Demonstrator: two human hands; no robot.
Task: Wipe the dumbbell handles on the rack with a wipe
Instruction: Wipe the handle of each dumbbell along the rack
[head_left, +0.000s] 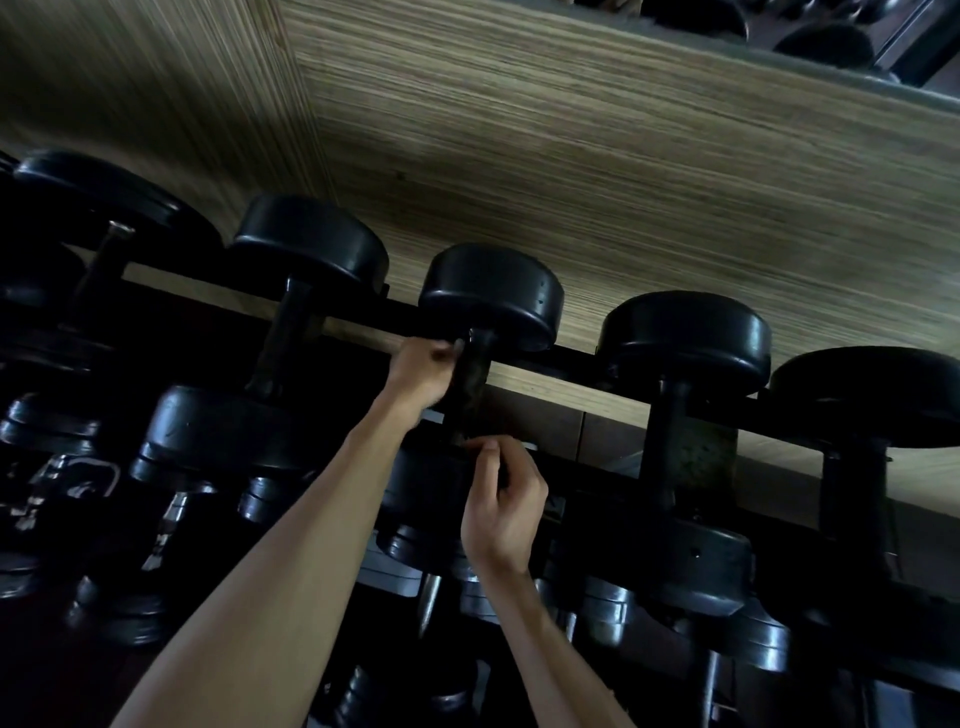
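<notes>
Our left hand (422, 375) pinched a dark wipe (470, 395) at the dumbbell handle (480, 345) top, our right hand (506, 512) pinched its lower end, rack (571, 358) behind.

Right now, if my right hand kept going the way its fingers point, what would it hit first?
Probably the handle: the right hand has its fingertips pinched near the handle's lower end. Depth is unclear, and contact cannot be told.

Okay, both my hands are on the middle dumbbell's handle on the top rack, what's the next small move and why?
Probably slide the dark wipe along the handle toward the lower end. The left hand pinches its upper end just under the round head, the right hand pinches near the bottom, and the wipe looks wrapped on the bar between them. The picture is dim, so this is a guess.
</notes>
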